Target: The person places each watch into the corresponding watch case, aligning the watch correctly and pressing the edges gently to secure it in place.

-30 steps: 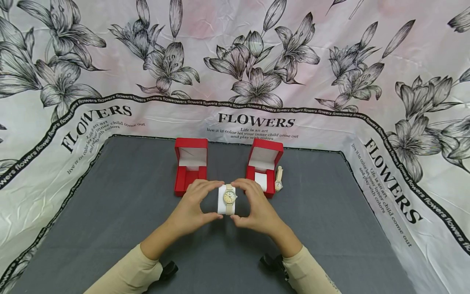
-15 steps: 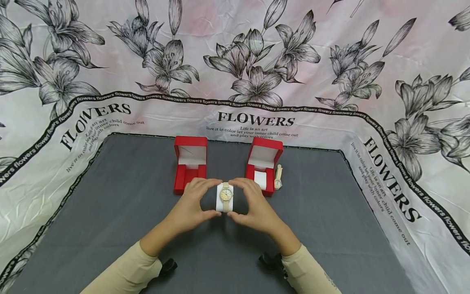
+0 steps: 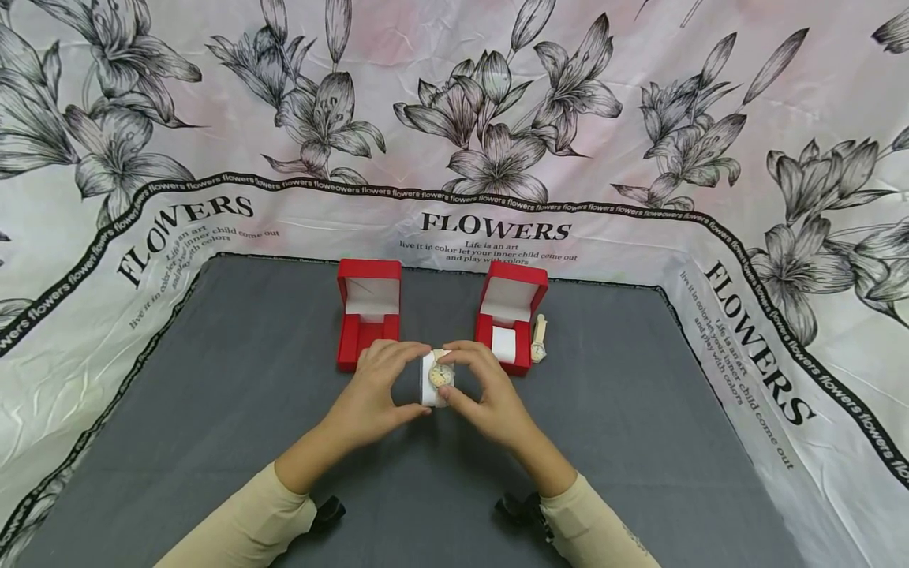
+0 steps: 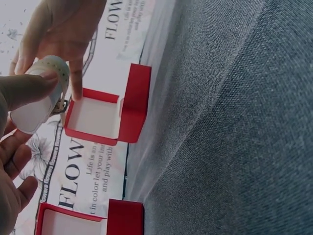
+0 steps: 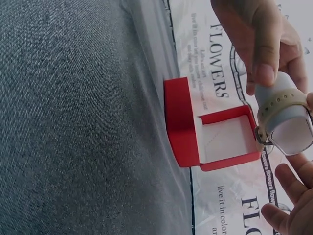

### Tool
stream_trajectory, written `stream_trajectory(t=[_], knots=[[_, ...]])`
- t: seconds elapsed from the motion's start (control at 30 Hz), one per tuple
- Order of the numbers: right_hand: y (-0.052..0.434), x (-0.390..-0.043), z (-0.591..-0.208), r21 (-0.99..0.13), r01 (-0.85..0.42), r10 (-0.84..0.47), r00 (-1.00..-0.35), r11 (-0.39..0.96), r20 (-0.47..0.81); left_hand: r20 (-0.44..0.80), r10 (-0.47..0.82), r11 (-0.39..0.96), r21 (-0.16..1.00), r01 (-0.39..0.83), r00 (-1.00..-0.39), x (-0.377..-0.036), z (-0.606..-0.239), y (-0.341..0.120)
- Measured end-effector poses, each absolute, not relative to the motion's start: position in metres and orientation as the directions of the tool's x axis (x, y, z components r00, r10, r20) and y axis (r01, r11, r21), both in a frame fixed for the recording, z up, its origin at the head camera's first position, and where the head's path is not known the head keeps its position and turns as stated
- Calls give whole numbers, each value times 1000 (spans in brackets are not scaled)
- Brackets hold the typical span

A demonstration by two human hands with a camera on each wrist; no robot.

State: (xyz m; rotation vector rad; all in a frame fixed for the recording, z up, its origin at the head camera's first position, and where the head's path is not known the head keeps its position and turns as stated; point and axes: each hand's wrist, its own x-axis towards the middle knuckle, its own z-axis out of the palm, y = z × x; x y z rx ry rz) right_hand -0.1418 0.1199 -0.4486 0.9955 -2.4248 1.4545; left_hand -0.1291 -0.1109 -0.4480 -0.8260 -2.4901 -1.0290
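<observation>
A wristwatch (image 3: pixel 441 376) with a cream dial and beige strap is wrapped around a white watch cushion (image 3: pixel 428 386), held above the table in the head view. My left hand (image 3: pixel 376 394) grips the cushion by its left end, thumb below and fingers above. From the other side, my right hand (image 3: pixel 493 398) pinches the watch, its thumb over the lower strap beside the dial and its fingertips at the top. The right wrist view shows the holed strap (image 5: pixel 283 104) and its buckle (image 5: pixel 263 137) on the cushion's underside; the strap looks fastened.
Behind the hands stand two open red boxes: the left box (image 3: pixel 348 347) has no cushion inside, the right box (image 3: pixel 523 355) holds a white cushion (image 3: pixel 504 345). A second beige-strapped watch (image 3: pixel 539 341) lies beside the right box. Grey cloth (image 3: pixel 213 410) covers the table.
My right thumb and fingers have shifted left, from the cushion's right end onto the watch, now covering part of its strap. The left hand keeps its hold on the cushion.
</observation>
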Motion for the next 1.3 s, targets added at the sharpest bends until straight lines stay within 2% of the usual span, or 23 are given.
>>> stream_trajectory(t=[0.23,0.73,1.03,1.3], knots=[[117,-143,-449,-753,-587,-470,-777,298,419,495,370,595,523,610,-786,-130,-445,-114],[115,-142,-449,-815,-507,-431,-825,280,365,498,379,527,577,624,-780,-131,-450,-112],[130,-143,-443,-854,-461,-543,-793,241,275,432,346,510,659,553,-833,-125,-442,-115],[139,-147,-440,-822,-483,-577,-779,303,245,365,345,525,689,500,-865,-128,-438,-118]])
